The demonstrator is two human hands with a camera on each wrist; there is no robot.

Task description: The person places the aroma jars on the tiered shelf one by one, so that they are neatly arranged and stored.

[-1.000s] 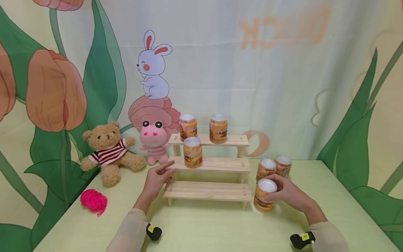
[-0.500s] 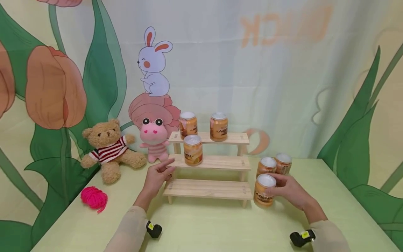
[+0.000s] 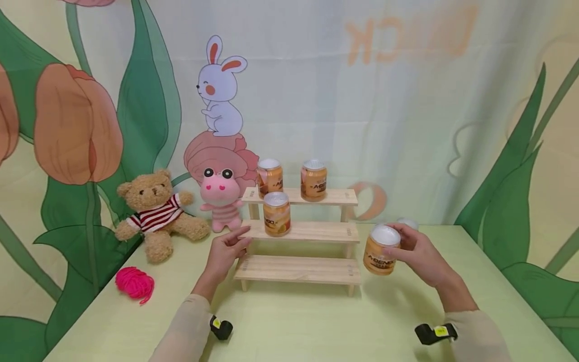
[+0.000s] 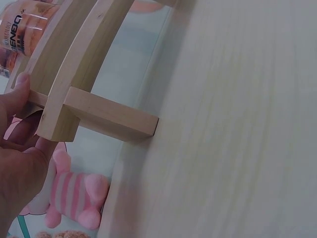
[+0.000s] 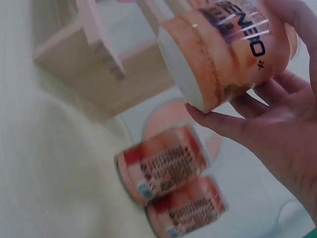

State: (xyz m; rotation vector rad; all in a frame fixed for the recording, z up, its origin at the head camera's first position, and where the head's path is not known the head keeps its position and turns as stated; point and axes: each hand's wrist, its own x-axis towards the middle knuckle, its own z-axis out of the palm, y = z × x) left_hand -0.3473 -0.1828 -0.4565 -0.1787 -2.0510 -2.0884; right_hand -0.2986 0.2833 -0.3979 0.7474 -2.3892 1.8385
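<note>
My right hand [image 3: 425, 259] grips an orange-labelled can [image 3: 379, 256] with a pale lid, just right of the stand. In the right wrist view, the held can [image 5: 223, 59] is raised and tilted, its pale base showing. Beyond it are two more cans, the nearer can [image 5: 163, 161] and the farther can [image 5: 190, 210]; from the head they are mostly hidden. My left hand [image 3: 223, 256] pinches the left end of the three-tier wooden stand [image 3: 318, 233] at the middle step, thumb above and fingers below. On that step stands one can [image 3: 277, 216]; the top step bears two.
A teddy bear [image 3: 156, 216] in a striped shirt and a pink plush toy [image 3: 221, 196] sit left of the stand. A pink yarn ball [image 3: 134, 284] lies nearer the left edge of the pale green table [image 3: 294, 327]. Behind hangs a printed curtain [image 3: 398, 125].
My right hand has lifted the can off the table and moved it slightly up and back. The left hand stays at the stand's middle step.
</note>
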